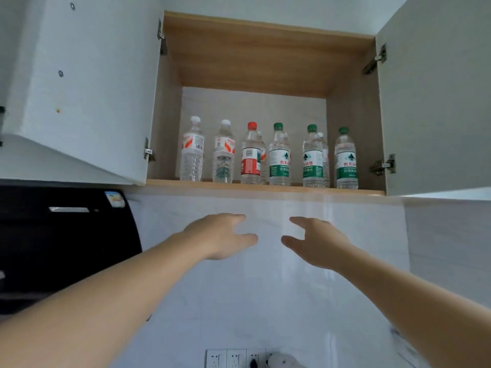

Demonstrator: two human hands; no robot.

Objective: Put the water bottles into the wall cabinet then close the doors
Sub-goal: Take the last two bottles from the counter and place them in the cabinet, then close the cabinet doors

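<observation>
The wall cabinet (265, 191) hangs above me with both doors swung wide: the left door (87, 88) and the right door (435, 102). Several water bottles stand upright in a row on its shelf: two with white caps (192, 150), one with a red cap (250, 155), and three with green caps (279, 156), with more partly hidden behind them. My left hand (220, 236) and my right hand (318, 241) are raised side by side below the shelf, in front of the white wall. Both have relaxed, spread fingers and hold nothing.
A black range hood (66, 235) juts out at the left, under the left door. Wall sockets (233, 358) sit at the bottom centre, one with a white plug in it. White tiled wall fills the space below the cabinet.
</observation>
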